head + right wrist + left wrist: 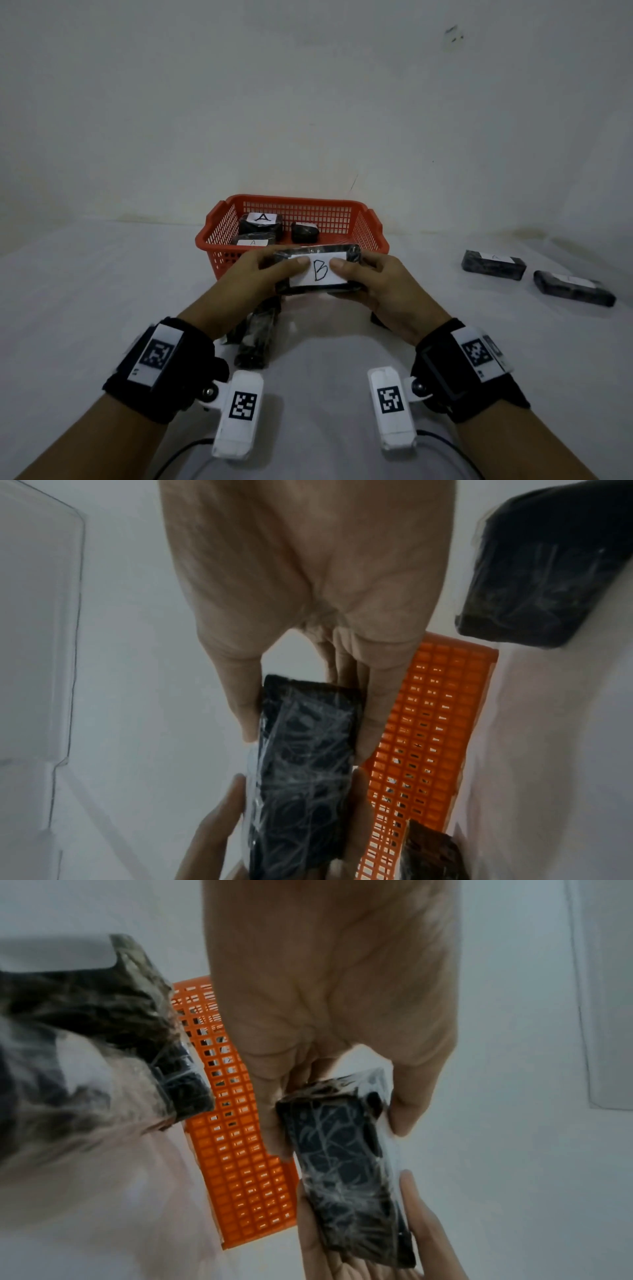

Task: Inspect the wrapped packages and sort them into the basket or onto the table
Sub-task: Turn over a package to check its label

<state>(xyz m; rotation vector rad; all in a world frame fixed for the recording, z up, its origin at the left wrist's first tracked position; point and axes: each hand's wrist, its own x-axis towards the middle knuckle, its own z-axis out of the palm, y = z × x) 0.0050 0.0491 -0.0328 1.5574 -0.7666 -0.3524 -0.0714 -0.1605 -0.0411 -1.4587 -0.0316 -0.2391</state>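
Package marked "B" held up for label check in front of the basket.

Worktop (102, 291): two wrapped packages (493, 264) lie at the right of the frame; unsorted ones (255, 337) remain under the hands. Basket (219, 219), centre frame: three packages, two showing "A". Left hand (246, 277) and right hand (383, 284): fingers clamp the ends of the B package (318, 270), clear of the worktop. Judged status: sorting partly complete; this package goes to the worktop.
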